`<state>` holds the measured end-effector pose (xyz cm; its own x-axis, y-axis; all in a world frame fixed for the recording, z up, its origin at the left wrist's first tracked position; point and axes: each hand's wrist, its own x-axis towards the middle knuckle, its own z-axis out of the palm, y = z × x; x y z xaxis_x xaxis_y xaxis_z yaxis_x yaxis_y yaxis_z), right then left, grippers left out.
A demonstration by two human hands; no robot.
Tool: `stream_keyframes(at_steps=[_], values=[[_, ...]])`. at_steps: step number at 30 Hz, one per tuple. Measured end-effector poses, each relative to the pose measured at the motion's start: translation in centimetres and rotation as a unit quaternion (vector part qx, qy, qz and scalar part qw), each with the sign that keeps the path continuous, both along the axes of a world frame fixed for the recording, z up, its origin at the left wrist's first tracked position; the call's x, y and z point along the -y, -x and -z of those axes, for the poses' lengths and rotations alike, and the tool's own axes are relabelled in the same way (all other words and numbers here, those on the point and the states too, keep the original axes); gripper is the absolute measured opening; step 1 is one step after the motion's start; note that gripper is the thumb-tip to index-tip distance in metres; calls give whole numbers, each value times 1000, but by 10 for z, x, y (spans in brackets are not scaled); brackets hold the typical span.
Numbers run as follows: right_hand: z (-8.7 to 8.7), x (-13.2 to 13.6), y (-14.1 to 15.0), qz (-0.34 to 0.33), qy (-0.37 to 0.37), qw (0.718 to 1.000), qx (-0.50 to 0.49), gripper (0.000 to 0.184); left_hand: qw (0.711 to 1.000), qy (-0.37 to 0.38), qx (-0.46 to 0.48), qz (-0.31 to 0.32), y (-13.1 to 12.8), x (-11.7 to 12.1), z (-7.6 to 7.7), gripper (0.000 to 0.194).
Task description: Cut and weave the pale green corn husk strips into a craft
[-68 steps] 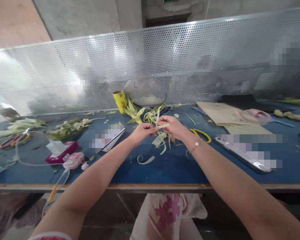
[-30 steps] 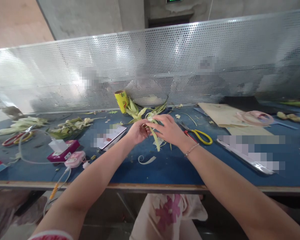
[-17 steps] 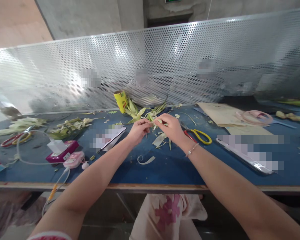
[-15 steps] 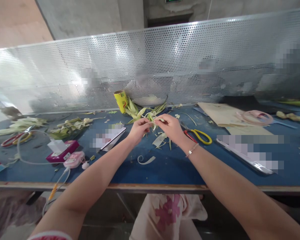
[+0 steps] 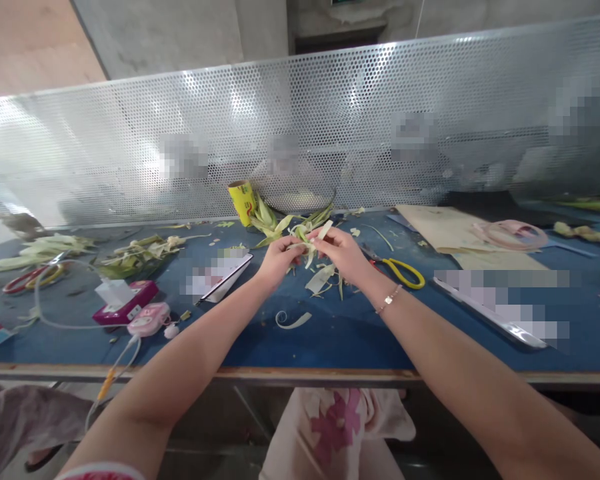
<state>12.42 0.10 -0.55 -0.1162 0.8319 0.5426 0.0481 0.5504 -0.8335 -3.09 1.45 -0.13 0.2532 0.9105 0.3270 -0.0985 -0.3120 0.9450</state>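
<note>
My left hand (image 5: 281, 256) and my right hand (image 5: 341, 251) meet over the middle of the blue table, fingers pinched around pale green corn husk strips (image 5: 303, 235). One strip sticks up past my right fingers; the fingertips partly cover the rest. Just below lie loose husk scraps (image 5: 321, 280), and nearer me a curled strip (image 5: 293, 321). Behind my hands is a pile of longer husks (image 5: 270, 223) beside a yellow tube (image 5: 241, 202). Scissors with red and yellow handles (image 5: 405, 273) rest right of my right wrist.
On the left are a husk bundle (image 5: 140, 257), more scissors (image 5: 43, 275), a tissue pack (image 5: 127, 303), a pink case (image 5: 150, 319) and a phone (image 5: 225, 277). To the right are brown paper (image 5: 435, 227) and a silver-edged device (image 5: 487, 317). A perforated metal screen (image 5: 330, 133) stands behind.
My right hand has shifted slightly to the right, and a husk strip now stands up more visibly at its fingers. My left hand stays nearly in place.
</note>
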Motion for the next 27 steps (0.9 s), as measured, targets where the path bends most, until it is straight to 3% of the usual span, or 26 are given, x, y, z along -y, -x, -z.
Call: stream_keyframes(at_steps=[5, 9, 15, 22, 27], values=[[4, -3, -2, -47, 9, 999, 14, 23, 999, 34, 22, 4, -1, 2, -3, 16], [0, -1, -2, 32, 26, 999, 25, 27, 999, 33, -1, 0, -1, 2, -3, 14], [-2, -4, -3, 138, -5, 990, 25, 31, 993, -37, -112, 8, 1, 1, 0, 12], [1, -4, -3, 156, 34, 985, 63, 31, 975, -101, -195, 35, 0, 10, -5, 17], [-3, 1, -1, 159, 34, 985, 58, 27, 973, -112, -201, -17, -2, 9, -3, 19]])
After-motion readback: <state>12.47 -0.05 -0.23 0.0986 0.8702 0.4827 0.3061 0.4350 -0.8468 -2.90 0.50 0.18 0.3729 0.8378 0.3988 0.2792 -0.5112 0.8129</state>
